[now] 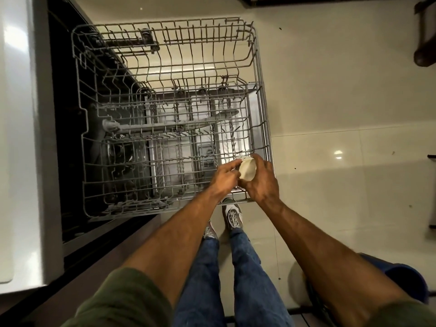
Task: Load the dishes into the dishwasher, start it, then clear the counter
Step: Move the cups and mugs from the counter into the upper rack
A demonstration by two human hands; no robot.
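1. Head view, the hands: I am looking down at both hands meeting on a small white cup (247, 169). The right hand (262, 182) is curling round its body, and the left hand (224, 177) is pinching its edge from the other side.
2. Head view, the cup's place: it is lying tilted on its side between the two hands, over the near right corner of the pulled-out upper rack (162, 42). I cannot tell whether it is touching the wires yet.
3. Head view, doing the step well: I am judging that the cup should be turned mouth down and seated between the tines just beyond the fingers, leaning slightly so water drains. One hand should be steadying it until it sits firm.
4. Head view, beneath the hands: the lower rack (184, 138) is showing through the wires.
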